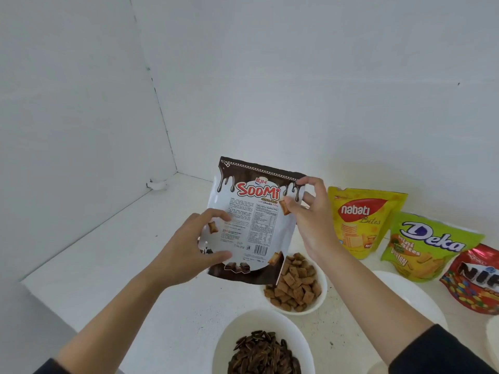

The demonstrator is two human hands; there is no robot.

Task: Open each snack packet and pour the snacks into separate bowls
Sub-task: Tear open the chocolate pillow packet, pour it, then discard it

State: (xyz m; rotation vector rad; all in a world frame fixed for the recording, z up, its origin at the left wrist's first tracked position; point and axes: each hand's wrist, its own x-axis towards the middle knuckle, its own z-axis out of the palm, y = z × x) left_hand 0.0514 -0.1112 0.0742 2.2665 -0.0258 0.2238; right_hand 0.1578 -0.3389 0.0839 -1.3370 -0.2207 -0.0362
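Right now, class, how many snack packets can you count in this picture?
4. The Soomi packet is held in both hands above the bowls; the Nabati packet, Deka packet and red packet stand along the wall at right. More may lie outside the frame.

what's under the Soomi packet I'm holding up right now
Below the Soomi packet, held by the left hand and right hand, sits a white bowl of brown cereal squares. The packet covers the bowl's far-left rim.
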